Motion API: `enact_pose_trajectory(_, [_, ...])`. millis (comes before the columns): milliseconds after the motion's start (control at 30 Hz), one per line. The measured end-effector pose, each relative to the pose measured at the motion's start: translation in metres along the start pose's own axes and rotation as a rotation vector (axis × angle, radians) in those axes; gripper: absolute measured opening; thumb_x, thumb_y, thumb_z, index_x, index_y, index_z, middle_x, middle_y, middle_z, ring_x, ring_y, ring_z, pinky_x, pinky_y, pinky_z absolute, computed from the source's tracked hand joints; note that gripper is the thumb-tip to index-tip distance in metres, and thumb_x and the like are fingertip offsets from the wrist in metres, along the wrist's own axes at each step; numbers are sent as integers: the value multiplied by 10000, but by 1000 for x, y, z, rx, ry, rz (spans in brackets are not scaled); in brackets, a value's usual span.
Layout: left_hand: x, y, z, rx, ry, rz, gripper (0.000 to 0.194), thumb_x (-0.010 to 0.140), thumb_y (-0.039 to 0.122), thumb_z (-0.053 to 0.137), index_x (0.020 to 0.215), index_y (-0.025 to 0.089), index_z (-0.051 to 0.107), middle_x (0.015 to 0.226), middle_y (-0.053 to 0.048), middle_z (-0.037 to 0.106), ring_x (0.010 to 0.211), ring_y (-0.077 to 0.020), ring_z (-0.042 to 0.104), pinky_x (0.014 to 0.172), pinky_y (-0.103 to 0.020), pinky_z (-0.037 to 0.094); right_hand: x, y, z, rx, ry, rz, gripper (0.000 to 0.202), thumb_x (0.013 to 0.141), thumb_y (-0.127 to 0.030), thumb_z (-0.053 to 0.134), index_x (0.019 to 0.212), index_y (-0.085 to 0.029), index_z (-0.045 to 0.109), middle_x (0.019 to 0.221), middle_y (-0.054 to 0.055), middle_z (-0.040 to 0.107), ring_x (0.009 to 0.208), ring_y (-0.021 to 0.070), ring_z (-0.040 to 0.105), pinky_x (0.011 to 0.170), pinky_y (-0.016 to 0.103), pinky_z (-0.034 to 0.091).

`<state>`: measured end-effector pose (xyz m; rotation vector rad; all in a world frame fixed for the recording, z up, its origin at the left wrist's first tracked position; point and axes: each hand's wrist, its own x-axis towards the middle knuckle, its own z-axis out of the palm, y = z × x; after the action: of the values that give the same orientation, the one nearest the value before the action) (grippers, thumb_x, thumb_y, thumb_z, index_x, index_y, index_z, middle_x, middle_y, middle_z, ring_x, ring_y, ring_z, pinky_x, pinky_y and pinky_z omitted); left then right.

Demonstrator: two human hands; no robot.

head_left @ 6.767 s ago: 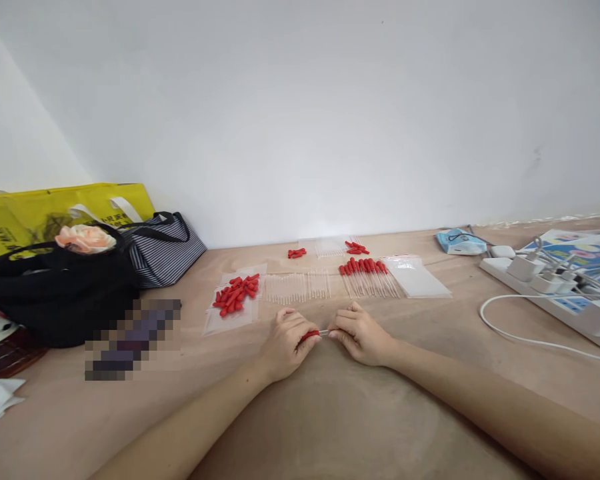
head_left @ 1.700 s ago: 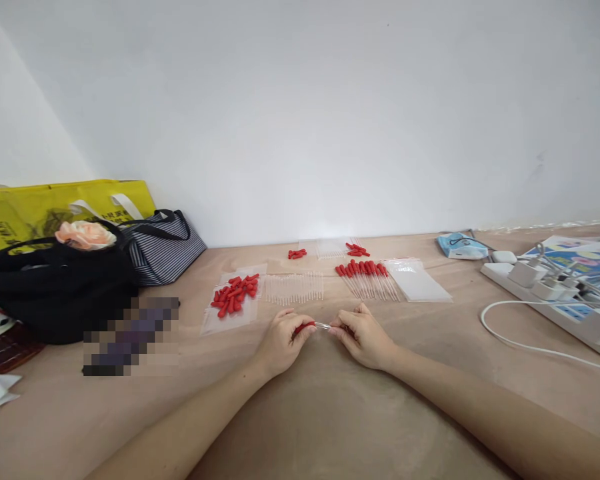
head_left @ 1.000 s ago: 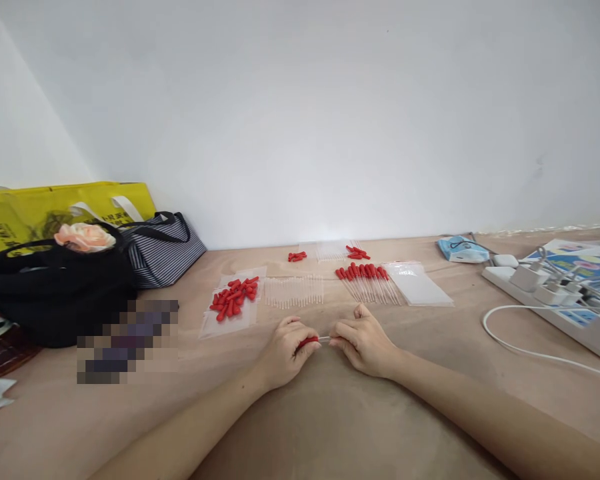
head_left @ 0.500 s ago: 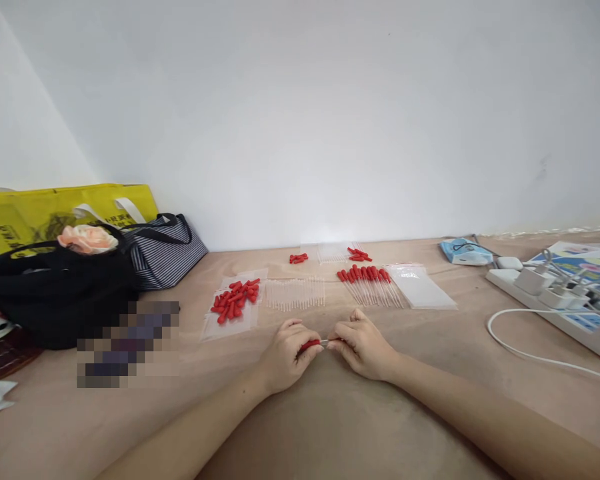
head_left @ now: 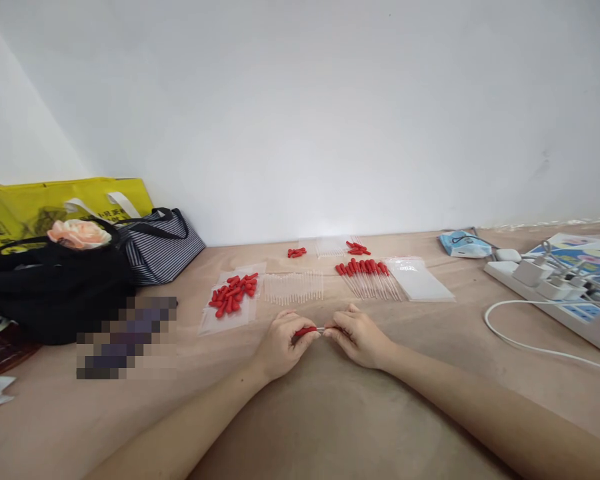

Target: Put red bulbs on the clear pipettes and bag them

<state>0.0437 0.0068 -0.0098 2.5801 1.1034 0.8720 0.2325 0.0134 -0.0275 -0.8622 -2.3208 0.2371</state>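
Assembly of a dropper by a person's two bare hands above a tan table [head_left: 300,420]. The left hand [head_left: 287,345] is clamped on a red bulb [head_left: 306,331], thumb and fingers pinching it so that its red side shows between them. The right hand [head_left: 359,337] pinches a clear tube [head_left: 321,329], of which only a short length is visible in the narrow gap between the two sets of fingertips. Bulb and tube lie in line, meeting at the left fingertips; how deeply the tube sits in the bulb cannot be told.

Beyond the left hand, a heap of loose red bulbs [head_left: 233,295] rests on clear plastic bags [head_left: 237,323]. To its right lies a row of clear tubes [head_left: 293,288], side by side, and next to it a fan of bulb-topped droppers [head_left: 369,279], bulbs toward the wall [head_left: 300,120]. A stack of zip bags [head_left: 425,281] adjoins the fan.

Nearer the wall are two small piles of bulbs [head_left: 296,253]. At far right: a blue face mask [head_left: 464,247] and a white power strip [head_left: 545,303]. At far left: a black bag [head_left: 65,293], a striped bag [head_left: 163,250] and a yellow bag [head_left: 20,203].
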Motion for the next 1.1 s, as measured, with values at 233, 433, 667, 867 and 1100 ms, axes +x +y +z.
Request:
enact_pose_trajectory(233, [-3, -2, -6, 8, 13, -34, 155, 813, 307, 475, 801, 192, 578, 731, -7, 622, 708, -151, 543, 763, -317, 406, 4, -6, -14, -174, -50, -34, 154, 798, -163, 442, 868, -192, 576, 814, 46, 591, 801, 155, 506, 701, 281, 303])
enact_pose_trajectory(433, [-9, -13, -6, 77, 246, -211, 451, 764, 270, 534, 1170, 185, 356, 1069, -85, 493, 962, -201, 485, 821, -355, 404, 28, 26, -12, -75, 82, 350, 135, 766, -127, 433, 792, -143, 565, 780, 60, 587, 668, 131, 520, 606, 232, 357])
enact_pose_trajectory(667, [-10, -20, -7, 37, 169, -304, 291, 754, 243, 520, 1030, 185, 447, 939, -58, 492, 859, -190, 512, 622, -280, 455, 68, 54, 11, -70, 210, 717, 154, 711, -126, 496, 853, -99, 549, 753, 118, 617, 711, 186, 564, 618, 255, 374])
enact_pose_trajectory(867, [-7, -17, -10, 1, 53, -261, 162, 734, 192, 529, 895, 182, 520, 895, -37, 542, 802, -169, 532, 718, -319, 441, 74, 62, 25, -42, 213, 772, 85, 716, -224, 532, 733, -145, 558, 712, 102, 621, 720, 199, 579, 594, 254, 382])
enact_pose_trajectory(1100, [-4, -16, -11, 58, -6, -204, 54, 732, 189, 523, 756, 177, 570, 808, -32, 577, 795, -181, 544, 719, -320, 426, 70, 66, 28, -20, 215, 761, 130, 737, -251, 510, 709, -148, 586, 691, 83, 629, 697, 178, 582, 620, 249, 383])
